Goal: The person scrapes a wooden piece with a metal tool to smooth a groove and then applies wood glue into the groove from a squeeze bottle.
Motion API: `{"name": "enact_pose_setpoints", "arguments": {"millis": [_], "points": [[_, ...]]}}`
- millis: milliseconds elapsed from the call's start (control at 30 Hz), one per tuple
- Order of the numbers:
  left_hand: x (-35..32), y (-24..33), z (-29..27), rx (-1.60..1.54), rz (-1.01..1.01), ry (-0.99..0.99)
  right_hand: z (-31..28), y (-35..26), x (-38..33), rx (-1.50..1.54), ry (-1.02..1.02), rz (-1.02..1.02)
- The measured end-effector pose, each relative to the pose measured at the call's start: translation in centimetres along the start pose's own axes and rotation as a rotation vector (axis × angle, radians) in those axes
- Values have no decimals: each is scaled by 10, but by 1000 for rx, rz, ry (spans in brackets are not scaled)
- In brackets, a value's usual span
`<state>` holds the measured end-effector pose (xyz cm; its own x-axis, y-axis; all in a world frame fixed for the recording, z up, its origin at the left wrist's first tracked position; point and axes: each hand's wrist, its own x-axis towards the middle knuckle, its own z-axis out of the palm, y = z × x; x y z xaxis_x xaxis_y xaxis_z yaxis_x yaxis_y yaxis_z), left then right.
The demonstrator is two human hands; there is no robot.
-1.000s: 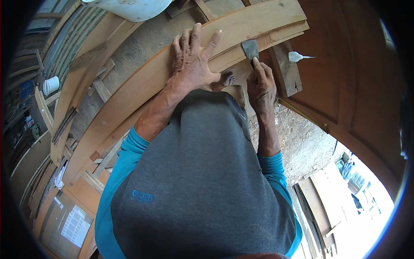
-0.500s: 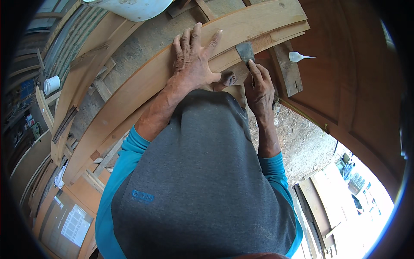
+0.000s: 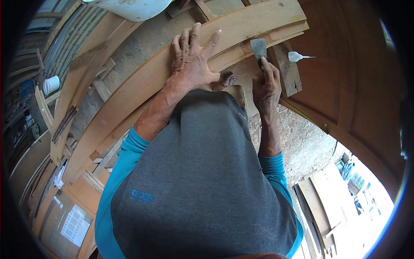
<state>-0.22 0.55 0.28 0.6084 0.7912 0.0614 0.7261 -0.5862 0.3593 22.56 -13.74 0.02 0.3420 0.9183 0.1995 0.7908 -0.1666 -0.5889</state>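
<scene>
A long curved wooden plank (image 3: 129,91) arcs from the lower left to the upper right in front of me. My left hand (image 3: 189,60) lies on it with the fingers spread and holds nothing. In my right hand (image 3: 266,86) is a putty knife (image 3: 258,48), its grey blade pointing away from me. The blade is at the plank's near side, over a narrower wooden strip (image 3: 276,39) that runs along that edge. From this view I cannot tell whether the blade touches the wood.
A small white squeeze bottle (image 3: 295,56) with a thin nozzle lies right of a wooden support block (image 3: 288,73). A large brown door panel (image 3: 366,99) fills the right. A white bucket (image 3: 133,9) stands at the top, a smaller white container (image 3: 51,84) at the left.
My right hand has moved the putty knife to the right along the strip, and the blade now points straighter ahead. My left hand stays in place on the plank.
</scene>
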Motion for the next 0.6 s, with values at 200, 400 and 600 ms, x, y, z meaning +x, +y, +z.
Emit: {"name": "enact_pose_setpoints", "arguments": {"millis": [200,400,600], "points": [[0,1,-2,-3,-13,-23,-1,4,31,69,107,8],[2,1,-6,-1,-21,-50,0,-14,119,55,192,-23],[2,1,-9,9,-40,-72,34,-56,130,178,161,-64]]}}
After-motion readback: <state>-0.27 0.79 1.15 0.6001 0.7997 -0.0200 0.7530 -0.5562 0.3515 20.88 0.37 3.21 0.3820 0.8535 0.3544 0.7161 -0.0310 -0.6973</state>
